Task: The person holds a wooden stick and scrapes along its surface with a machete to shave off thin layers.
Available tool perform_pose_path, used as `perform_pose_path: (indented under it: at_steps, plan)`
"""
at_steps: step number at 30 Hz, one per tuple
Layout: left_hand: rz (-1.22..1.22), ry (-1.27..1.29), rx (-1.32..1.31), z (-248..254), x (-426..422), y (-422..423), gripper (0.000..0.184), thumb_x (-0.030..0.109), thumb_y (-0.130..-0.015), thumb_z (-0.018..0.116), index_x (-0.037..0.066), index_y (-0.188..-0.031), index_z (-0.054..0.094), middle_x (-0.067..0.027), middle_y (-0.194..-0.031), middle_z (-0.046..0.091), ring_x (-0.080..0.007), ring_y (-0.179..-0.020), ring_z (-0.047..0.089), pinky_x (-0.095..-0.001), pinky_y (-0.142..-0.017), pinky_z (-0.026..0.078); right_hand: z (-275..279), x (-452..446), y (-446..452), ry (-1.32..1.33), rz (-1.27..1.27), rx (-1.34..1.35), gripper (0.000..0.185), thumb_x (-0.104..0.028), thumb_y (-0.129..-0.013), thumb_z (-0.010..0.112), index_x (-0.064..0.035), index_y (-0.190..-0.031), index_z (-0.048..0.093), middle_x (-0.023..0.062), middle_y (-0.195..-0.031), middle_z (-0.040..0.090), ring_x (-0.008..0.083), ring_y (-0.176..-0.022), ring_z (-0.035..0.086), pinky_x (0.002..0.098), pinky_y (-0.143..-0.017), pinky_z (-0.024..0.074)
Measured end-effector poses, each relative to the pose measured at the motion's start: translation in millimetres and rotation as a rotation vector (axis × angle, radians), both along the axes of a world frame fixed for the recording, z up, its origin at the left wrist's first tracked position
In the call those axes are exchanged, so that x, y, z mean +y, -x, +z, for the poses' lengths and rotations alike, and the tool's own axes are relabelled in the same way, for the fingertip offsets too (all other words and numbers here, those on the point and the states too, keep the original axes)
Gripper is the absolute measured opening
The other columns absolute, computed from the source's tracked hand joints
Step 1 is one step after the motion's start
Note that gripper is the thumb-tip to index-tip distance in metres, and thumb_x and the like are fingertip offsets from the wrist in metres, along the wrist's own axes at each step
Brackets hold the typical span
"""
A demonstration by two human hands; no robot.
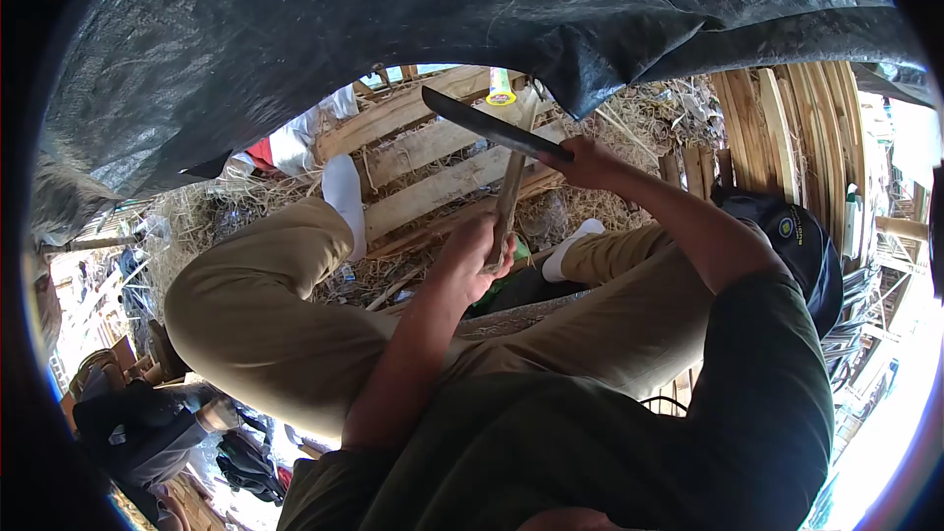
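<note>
My left hand (476,248) is closed around the lower part of a wooden stick (511,187), which slants up and slightly right in front of my lap. In my right hand (590,163) is the handle of a machete (482,120), mostly covered by my fingers. Its long dark blade points to the upper left and crosses over the stick near the stick's pale upper end. Whether the edge touches the wood, I cannot tell.
Wooden slats (433,192) lie on the ground by my feet, among straw and shavings. A yellow-rimmed cup (501,96) stands beyond the blade. Black plastic sheeting (393,0) hangs low overhead. Stacked boards (801,138) and a dark bag (787,236) are at right; another person (147,433) is at lower left.
</note>
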State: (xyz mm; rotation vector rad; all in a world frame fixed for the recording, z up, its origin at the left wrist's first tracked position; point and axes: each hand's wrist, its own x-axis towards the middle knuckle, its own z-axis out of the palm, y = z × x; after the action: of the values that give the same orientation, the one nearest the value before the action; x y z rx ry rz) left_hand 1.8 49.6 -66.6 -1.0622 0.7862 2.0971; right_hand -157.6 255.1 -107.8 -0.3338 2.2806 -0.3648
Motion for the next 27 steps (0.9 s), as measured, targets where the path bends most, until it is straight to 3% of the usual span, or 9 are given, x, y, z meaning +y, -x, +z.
perform_pose_path:
  at_steps: [6,10,13,16,17,20,21,24,27]
  plan:
    - [0.047,-0.184,0.033,0.7,-19.4,0.4,0.024,0.021,-0.100,0.038,0.009,-0.082,0.049,-0.0035,-0.058,0.048,-0.0144,-0.042,0.041,-0.0289,-0.037,0.029,27.0,-25.6,-16.4,0.045,-0.109,-0.122,0.064,-0.062,-0.091,0.053,-0.0005,-0.102,0.069,0.0169,-0.076,0.067,0.0276,-0.072,0.067,0.0430,-0.067,0.0511]
    - [0.041,-0.155,0.010,14.0,-22.9,-0.8,0.025,0.022,-0.101,0.039,0.009,-0.082,0.050,-0.0019,-0.056,0.048,-0.0126,-0.039,0.040,-0.0271,-0.036,0.029,43.2,-35.8,-14.2,0.125,0.040,-0.111,0.059,-0.056,-0.096,0.050,0.0005,-0.099,0.069,0.0167,-0.077,0.067,0.0263,-0.073,0.067,0.0419,-0.067,0.0515]
    - [0.036,-0.180,-0.001,13.0,-23.8,0.4,0.024,0.024,-0.102,0.040,0.009,-0.086,0.051,0.0005,-0.054,0.050,-0.0100,-0.035,0.040,-0.0253,-0.033,0.029,33.6,-29.2,-2.3,0.026,-0.130,-0.064,0.056,-0.052,-0.097,0.050,0.0001,-0.096,0.069,0.0168,-0.075,0.066,0.0261,-0.070,0.067,0.0423,-0.067,0.0518]
    - [0.045,-0.141,-0.013,13.7,-26.8,2.0,0.024,0.025,-0.102,0.040,0.009,-0.087,0.051,0.0000,-0.054,0.050,-0.0101,-0.034,0.040,-0.0255,-0.033,0.029,49.3,-47.1,-29.6,0.018,-0.076,-0.103,0.053,-0.050,-0.098,0.050,-0.0003,-0.098,0.068,0.0177,-0.075,0.066,0.0274,-0.071,0.067,0.0430,-0.068,0.0522]
    - [0.046,-0.087,-0.033,17.6,-22.9,-0.4,0.024,0.025,-0.102,0.040,0.009,-0.087,0.052,-0.0002,-0.054,0.050,-0.0103,-0.034,0.040,-0.0257,-0.033,0.029,44.1,-43.9,-42.5,0.220,0.099,0.041,0.053,-0.050,-0.098,0.048,-0.0014,-0.100,0.067,0.0185,-0.079,0.067,0.0294,-0.074,0.068,0.0429,-0.069,0.0524]
    - [0.047,-0.097,-0.030,17.6,-18.3,-2.2,0.024,0.024,-0.102,0.041,0.009,-0.087,0.052,-0.0009,-0.054,0.050,-0.0108,-0.036,0.041,-0.0266,-0.033,0.030,61.8,-50.7,-31.9,0.139,0.043,-0.158,0.052,-0.049,-0.099,0.047,-0.0008,-0.099,0.067,0.0204,-0.081,0.068,0.0332,-0.077,0.069,0.0455,-0.071,0.0524]
    - [0.053,-0.128,-0.015,15.7,-19.6,-1.8,0.024,0.024,-0.102,0.041,0.009,-0.087,0.052,-0.0011,-0.054,0.050,-0.0109,-0.037,0.041,-0.0270,-0.033,0.031,52.9,-44.8,-26.7,0.132,0.113,0.009,0.052,-0.047,-0.099,0.046,-0.0001,-0.096,0.067,0.0200,-0.077,0.067,0.0363,-0.075,0.069,0.0474,-0.072,0.0523]
    - [0.031,-0.224,0.010,6.9,-26.6,0.8,0.024,0.023,-0.100,0.038,0.007,-0.089,0.052,-0.0042,-0.057,0.049,-0.0138,-0.041,0.044,-0.0285,-0.037,0.032,38.2,-32.4,-15.8,0.035,0.022,0.005,0.052,-0.047,-0.099,0.047,0.0002,-0.094,0.067,0.0195,-0.075,0.067,0.0385,-0.073,0.068,0.0478,-0.071,0.0525]
    - [0.040,-0.050,-0.020,11.3,-12.6,-6.9,0.023,0.023,-0.100,0.038,0.008,-0.091,0.051,-0.0043,-0.056,0.049,-0.0142,-0.040,0.042,-0.0286,-0.037,0.030,52.3,-42.3,-57.1,0.273,0.176,0.057,0.053,-0.047,-0.099,0.048,0.0016,-0.091,0.067,0.0197,-0.072,0.067,0.0372,-0.071,0.068,0.0468,-0.067,0.0528]
